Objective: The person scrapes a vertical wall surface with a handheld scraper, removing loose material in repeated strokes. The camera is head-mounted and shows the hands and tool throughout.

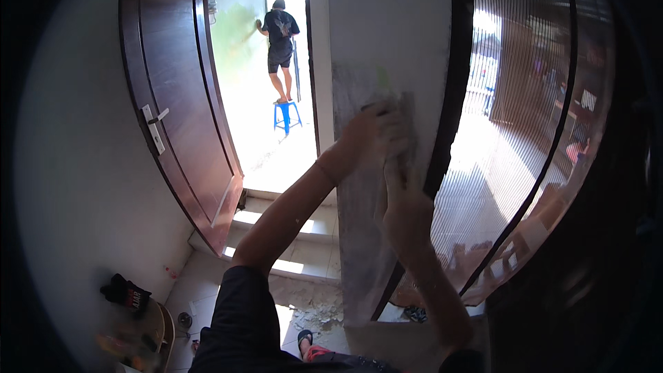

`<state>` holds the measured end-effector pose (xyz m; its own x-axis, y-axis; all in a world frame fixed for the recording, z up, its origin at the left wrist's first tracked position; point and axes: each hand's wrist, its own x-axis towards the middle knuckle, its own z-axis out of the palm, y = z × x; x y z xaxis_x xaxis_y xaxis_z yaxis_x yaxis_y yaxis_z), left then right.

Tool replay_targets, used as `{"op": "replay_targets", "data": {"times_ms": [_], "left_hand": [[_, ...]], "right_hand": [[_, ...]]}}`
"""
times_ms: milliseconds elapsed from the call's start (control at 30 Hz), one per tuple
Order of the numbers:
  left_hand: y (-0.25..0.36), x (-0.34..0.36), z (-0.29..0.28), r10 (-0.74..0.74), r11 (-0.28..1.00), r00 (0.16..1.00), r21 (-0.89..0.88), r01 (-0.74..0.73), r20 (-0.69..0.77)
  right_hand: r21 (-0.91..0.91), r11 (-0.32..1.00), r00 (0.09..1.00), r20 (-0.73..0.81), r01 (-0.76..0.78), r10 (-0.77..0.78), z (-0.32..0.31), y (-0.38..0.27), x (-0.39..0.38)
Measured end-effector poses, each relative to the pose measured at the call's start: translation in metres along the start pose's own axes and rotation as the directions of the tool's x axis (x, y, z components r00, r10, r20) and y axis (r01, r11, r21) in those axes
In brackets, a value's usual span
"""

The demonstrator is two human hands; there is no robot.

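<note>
Fingers of my left hand (376,135) bend in over the pale wall (387,27), just above my right hand (407,211); motion blur hides whether they grip the dark thing beneath them or only press it, so I cannot tell. My right hand looks closed around the lower end of a grey flat tool (409,121), which lies up against the wall's smudged section beside the dark frame (461,55). With both hands so close, a slip of the tool could catch my left fingers. Too steep an angle might gouge the surface. Pale flakes (321,316) litter the floor near my sandalled foot (304,340); stepping on them while leaning in could make me skid beside the steps (318,231).
</note>
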<state>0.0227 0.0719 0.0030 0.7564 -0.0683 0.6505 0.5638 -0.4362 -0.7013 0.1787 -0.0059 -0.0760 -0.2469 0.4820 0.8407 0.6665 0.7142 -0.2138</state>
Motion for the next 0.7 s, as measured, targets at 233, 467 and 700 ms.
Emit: {"op": "replay_targets", "data": {"times_ms": [233,467,700], "left_hand": [[-0.012,0.000,-0.009,-0.018,0.996,0.990,-0.086,0.030,0.136],[-0.019,0.009,-0.017,0.069,0.985,0.984,-0.170,-0.042,0.161],[-0.025,0.015,-0.024,0.150,0.974,0.968,-0.200,-0.109,0.202]], "right_hand": [[0.029,0.996,0.976,-0.206,0.083,-0.075,0.005,-0.017,0.011],[0.104,0.995,0.981,-0.193,-0.003,0.023,0.002,-0.027,0.013],[0.122,0.993,0.972,-0.232,-0.008,0.036,0.005,-0.035,0.015]]}}
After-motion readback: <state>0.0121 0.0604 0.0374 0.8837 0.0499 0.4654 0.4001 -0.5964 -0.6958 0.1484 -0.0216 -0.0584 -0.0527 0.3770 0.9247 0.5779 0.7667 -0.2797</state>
